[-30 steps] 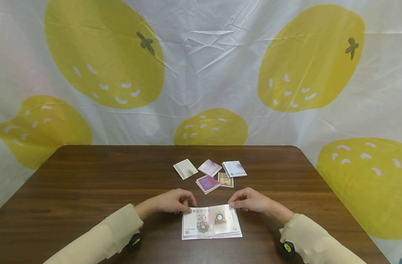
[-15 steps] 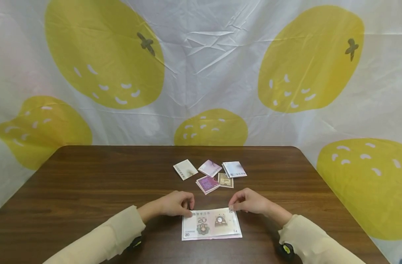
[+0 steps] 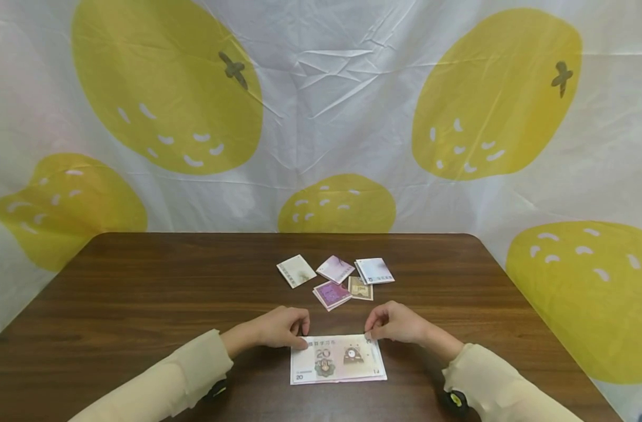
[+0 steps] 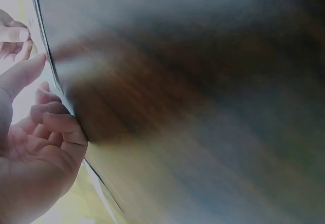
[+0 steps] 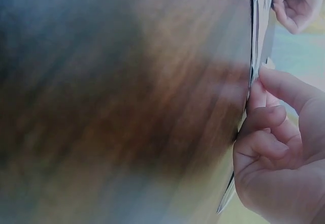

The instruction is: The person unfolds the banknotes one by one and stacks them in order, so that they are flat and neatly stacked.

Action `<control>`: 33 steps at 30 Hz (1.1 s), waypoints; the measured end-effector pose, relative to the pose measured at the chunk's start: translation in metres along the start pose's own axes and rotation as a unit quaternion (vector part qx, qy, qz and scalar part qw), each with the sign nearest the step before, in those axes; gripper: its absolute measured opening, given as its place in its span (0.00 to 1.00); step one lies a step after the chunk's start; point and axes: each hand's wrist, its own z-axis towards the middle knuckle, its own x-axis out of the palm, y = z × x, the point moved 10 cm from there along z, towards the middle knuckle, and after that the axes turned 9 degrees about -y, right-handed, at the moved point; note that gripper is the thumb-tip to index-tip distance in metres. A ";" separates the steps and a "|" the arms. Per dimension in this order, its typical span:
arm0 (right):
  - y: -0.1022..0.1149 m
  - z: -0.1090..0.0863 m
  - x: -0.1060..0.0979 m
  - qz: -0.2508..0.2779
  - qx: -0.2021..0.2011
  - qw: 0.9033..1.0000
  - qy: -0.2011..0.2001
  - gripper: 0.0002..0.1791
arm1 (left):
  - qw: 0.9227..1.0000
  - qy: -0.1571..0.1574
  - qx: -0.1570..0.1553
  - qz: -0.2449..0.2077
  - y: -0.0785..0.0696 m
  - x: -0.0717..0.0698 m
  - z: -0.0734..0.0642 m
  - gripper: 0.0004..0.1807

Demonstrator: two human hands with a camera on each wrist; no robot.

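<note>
Two hands are at the far corners of one stack of paper notes (image 3: 342,362). The right hand (image 3: 398,322) pinches the far right corner between thumb and forefinger. The left hand (image 3: 278,326) has its thumb upon the far left corner, its other fingers bent; I cannot tell whether they pinch the paper too.

The stack lies directly before the person, with its long axis running from left to right, almost parallel to the far side of the table (image 3: 167,287). Its top note is face up and its "20" reads upright for the person. Some lower paper shows a little along the near edge.

Beyond the hands, smaller squarish notes form a loose group: a cream note (image 3: 298,271), a pink note (image 3: 335,269), a bluish pile (image 3: 376,270), a purple pile (image 3: 332,293) and a brown note (image 3: 360,288).

All of them rest on the table, which is dark brown with wood grain and has rounded far corners. Behind it hangs a creased white cloth (image 3: 342,129), printed with large yellow fruits (image 3: 167,76).
</note>
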 end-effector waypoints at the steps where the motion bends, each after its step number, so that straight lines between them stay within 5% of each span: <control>1: 0.000 0.000 -0.001 0.005 0.001 1.000 -0.001 0.03 | 1.000 0.000 -0.001 -0.003 0.000 0.000 0.000 0.11; 7: -0.003 0.004 -0.010 0.061 0.020 0.998 -0.025 0.06 | 1.000 -0.017 -0.002 -0.020 -0.001 -0.006 0.000 0.11; 21: -0.018 0.018 -0.045 0.130 0.084 0.982 -0.107 0.10 | 0.993 -0.113 -0.018 -0.029 0.018 -0.038 0.012 0.07; 33: -0.047 0.025 -0.076 0.166 0.122 0.958 -0.200 0.14 | 0.990 -0.129 -0.047 -0.029 0.033 -0.046 0.026 0.05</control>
